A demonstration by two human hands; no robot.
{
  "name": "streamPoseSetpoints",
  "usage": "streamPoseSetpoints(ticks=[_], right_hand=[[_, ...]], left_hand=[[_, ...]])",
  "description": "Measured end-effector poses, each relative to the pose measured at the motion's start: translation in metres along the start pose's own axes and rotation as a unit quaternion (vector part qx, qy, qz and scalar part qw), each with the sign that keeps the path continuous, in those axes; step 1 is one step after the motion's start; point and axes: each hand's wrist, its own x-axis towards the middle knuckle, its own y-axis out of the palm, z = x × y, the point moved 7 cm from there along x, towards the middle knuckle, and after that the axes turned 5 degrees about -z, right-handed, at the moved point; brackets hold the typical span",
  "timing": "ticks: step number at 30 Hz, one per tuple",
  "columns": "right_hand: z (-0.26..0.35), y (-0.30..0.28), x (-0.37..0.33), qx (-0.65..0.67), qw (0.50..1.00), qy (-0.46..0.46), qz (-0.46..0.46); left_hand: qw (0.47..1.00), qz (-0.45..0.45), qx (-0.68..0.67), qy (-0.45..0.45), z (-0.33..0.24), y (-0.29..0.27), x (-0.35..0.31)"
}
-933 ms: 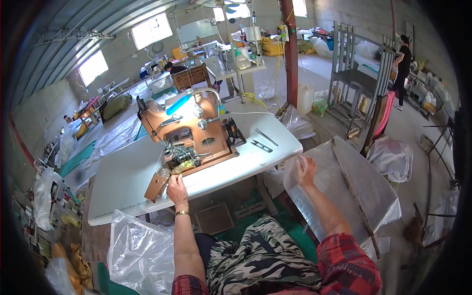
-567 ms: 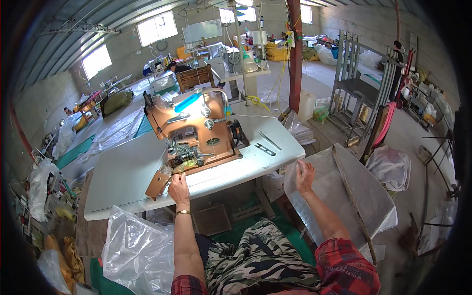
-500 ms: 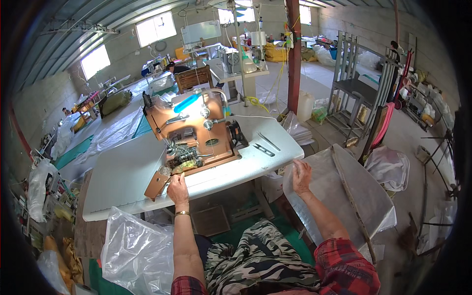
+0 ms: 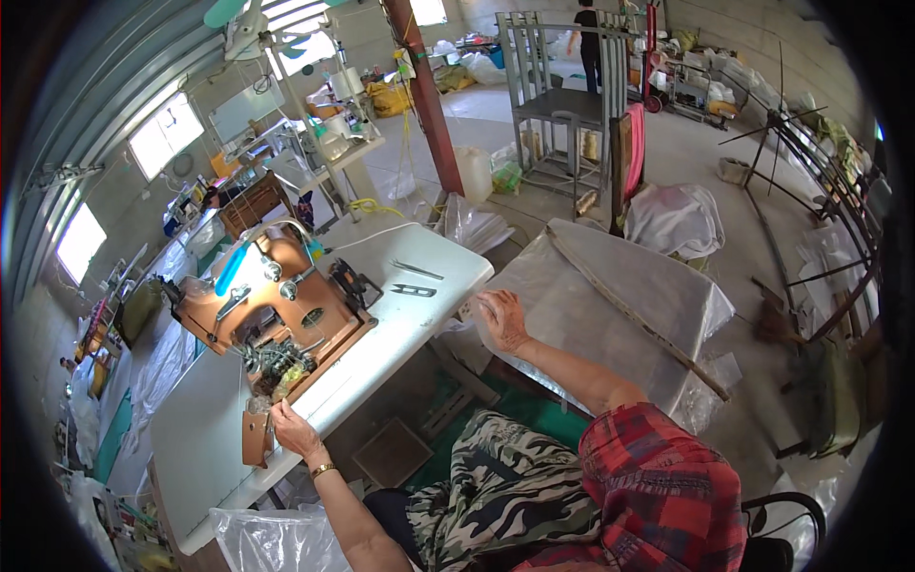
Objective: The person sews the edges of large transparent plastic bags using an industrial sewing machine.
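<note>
A tan-orange industrial sewing machine (image 4: 291,310) stands on a pale table (image 4: 381,353), with its looper parts exposed at the lower left. My left hand (image 4: 297,434) is at the machine's near lower corner, fingers pinched together right beside a small orange cover plate (image 4: 255,440). Whatever lies between those fingertips is hidden. Off the table's right corner, my right hand (image 4: 503,319) hovers with loosely bent fingers and nothing visible in them. Tweezers (image 4: 416,270) and black thread snips (image 4: 414,290) lie on the tabletop to the right of the machine.
Right of the table, clear plastic sheeting (image 4: 610,305) covers a surface, a wooden stick (image 4: 620,305) across it. Another clear plastic sheet (image 4: 281,539) hangs below the table's near edge. Beyond are a metal rack (image 4: 562,105), a red post (image 4: 424,95) and a standing person (image 4: 588,48).
My view has swung to the right, so the machine and table appear farther left and tilted. My left hand stays by the cover plate; my right hand's fingers now bend more toward the table.
</note>
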Motion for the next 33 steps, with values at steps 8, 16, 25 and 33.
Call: streamPoseSetpoints(ticks=[8, 16, 25, 33], right_hand=[[-0.071, -0.037, -0.065, -0.129, 0.985, 0.002, 0.11], [-0.144, -0.089, -0.149, -0.282, 0.903, 0.088, 0.312], [-0.138, -0.097, -0.159, -0.262, 0.885, 0.1, 0.371], [-0.128, -0.126, -0.171, -0.298, 0.835, 0.059, 0.459]], left_hand=[[0.999, 0.017, 0.023, -0.016, 0.008, -0.004, -0.005], [0.998, 0.049, 0.048, 0.004, 0.006, 0.012, 0.007], [0.992, 0.076, 0.101, 0.018, 0.012, 0.016, 0.007], [0.988, 0.087, 0.117, 0.05, 0.011, 0.015, 0.012]])
